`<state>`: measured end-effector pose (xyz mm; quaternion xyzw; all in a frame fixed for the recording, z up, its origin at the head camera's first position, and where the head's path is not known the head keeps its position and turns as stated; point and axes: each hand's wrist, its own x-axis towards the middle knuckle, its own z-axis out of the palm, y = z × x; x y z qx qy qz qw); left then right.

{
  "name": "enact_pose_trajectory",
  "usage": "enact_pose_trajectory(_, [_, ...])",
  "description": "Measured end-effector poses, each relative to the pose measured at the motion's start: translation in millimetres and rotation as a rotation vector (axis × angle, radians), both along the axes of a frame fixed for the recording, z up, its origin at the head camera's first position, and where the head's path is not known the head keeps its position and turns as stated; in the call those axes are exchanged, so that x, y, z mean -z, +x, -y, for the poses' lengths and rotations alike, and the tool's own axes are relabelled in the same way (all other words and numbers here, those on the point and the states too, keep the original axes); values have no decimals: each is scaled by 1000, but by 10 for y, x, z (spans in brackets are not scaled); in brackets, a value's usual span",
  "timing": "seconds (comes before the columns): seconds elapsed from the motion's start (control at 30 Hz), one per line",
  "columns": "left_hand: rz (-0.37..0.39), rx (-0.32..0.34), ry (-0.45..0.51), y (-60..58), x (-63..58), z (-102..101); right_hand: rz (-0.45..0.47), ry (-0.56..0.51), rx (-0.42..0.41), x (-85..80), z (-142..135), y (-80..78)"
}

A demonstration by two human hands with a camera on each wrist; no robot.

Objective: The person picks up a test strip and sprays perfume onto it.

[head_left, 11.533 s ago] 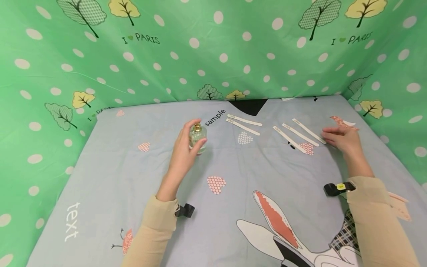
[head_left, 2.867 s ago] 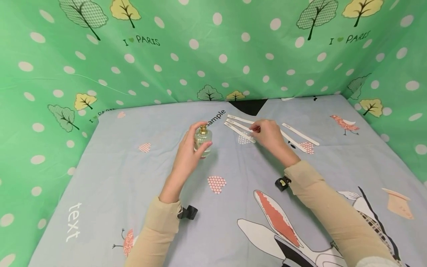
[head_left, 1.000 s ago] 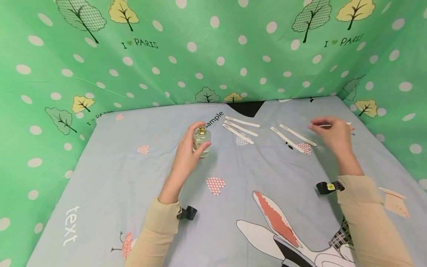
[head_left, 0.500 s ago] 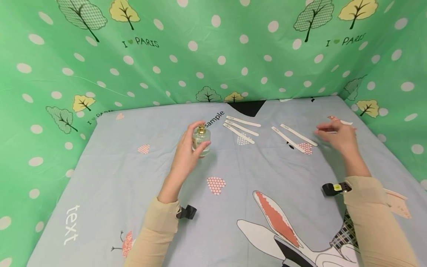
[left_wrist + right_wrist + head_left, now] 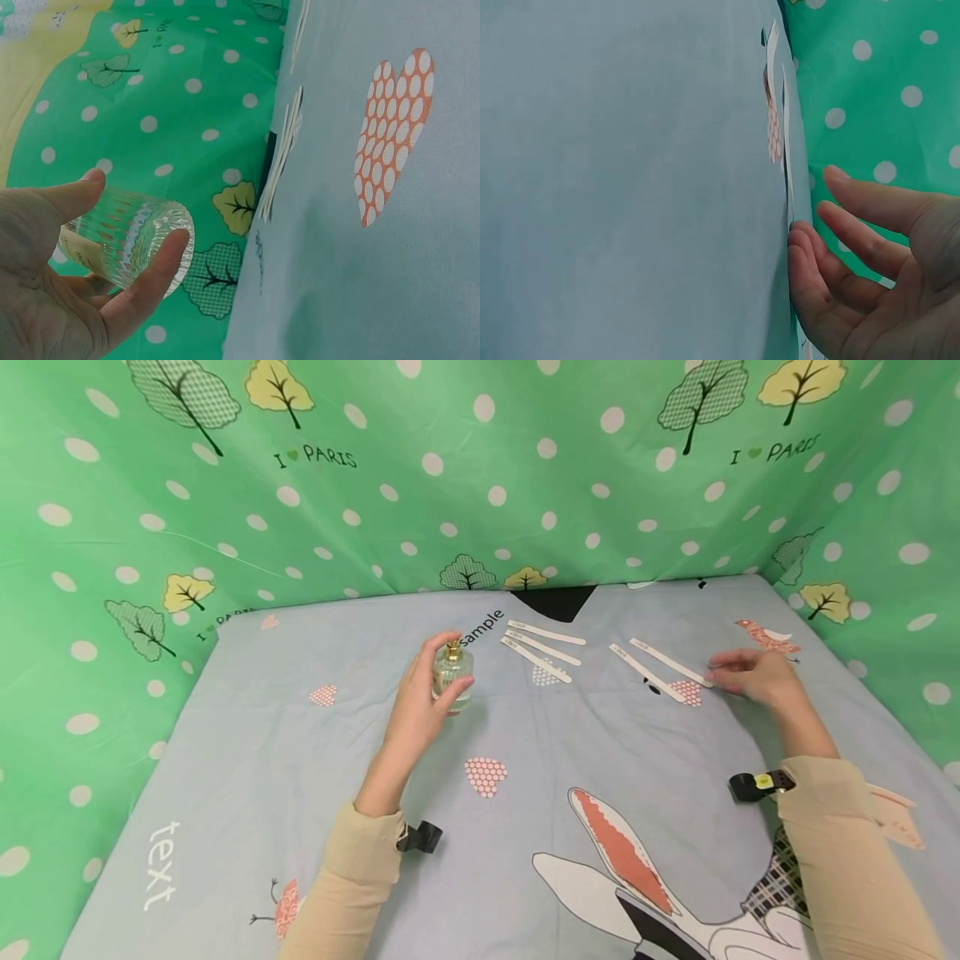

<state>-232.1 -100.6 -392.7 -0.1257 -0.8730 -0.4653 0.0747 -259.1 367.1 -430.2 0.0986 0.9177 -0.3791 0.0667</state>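
Glass bottle (image 5: 451, 675): fill level hard to make out, label (image 5: 84, 250) partly hidden; gripped by left hand (image 5: 415, 693) above table (image 5: 300, 777), toward far edge | Right hand (image 5: 761, 677): relaxed, released, at strip (image 5: 670, 662) nearest right edge, contact unclear | Three paper strips (image 5: 543, 648): near far edge

From above, the head view faces forward and down over table (image 5: 247, 760) and curtain (image 5: 480, 514). The left wrist view, turned sideways, looks closely past the left grip (image 5: 56, 296); the right wrist view, likewise near, past the right grip (image 5: 877, 292). The head view shares the bottle (image 5: 124, 236) with the left one, two strips (image 5: 671, 662) with the right.
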Motion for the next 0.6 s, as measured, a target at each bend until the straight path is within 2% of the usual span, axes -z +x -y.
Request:
enact_pose_trajectory(0.2, [11, 1, 18, 1, 8, 0, 36, 81, -55, 16, 1, -28])
enact_pose_trajectory(0.4, [2, 6, 20, 6, 10, -1, 20, 166, -77, 20, 37, -73])
enact_pose_trajectory(0.6, [0, 5, 17, 28, -8, -11, 3, 198, -82, 28, 50, -58])
